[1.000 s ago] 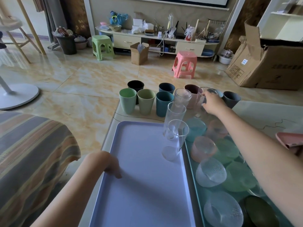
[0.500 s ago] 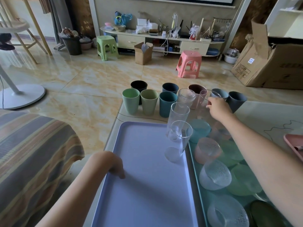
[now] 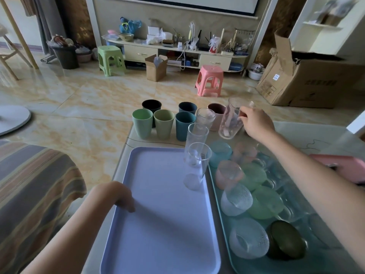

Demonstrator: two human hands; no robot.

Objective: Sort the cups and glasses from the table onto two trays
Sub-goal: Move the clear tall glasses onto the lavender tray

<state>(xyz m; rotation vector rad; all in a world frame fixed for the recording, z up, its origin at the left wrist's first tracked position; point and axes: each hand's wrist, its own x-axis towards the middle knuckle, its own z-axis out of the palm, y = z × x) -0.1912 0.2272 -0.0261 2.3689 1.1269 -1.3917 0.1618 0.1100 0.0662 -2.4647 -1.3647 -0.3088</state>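
A clear glass [image 3: 230, 120] is gripped by the right hand [image 3: 254, 122], fingers curled round its side, tilted and lifted above the far edge of the table [image 3: 308, 133], just beside the pink cup [image 3: 216, 115]. The left hand [image 3: 118, 195] holds the left rim of the purple tray [image 3: 158, 224], fingers curled over the edge. Two tall clear glasses [image 3: 194, 167] stand along that tray's right edge, near its far corner, and a third [image 3: 204, 117] stands just beyond the tray. Along the table's far edge stand green [image 3: 142, 123], pale green [image 3: 163, 124], blue [image 3: 183, 125] and dark [image 3: 151, 107] cups. The teal tray [image 3: 219, 196] at the right carries short tinted and frosted glasses [image 3: 236, 200] lying close together.
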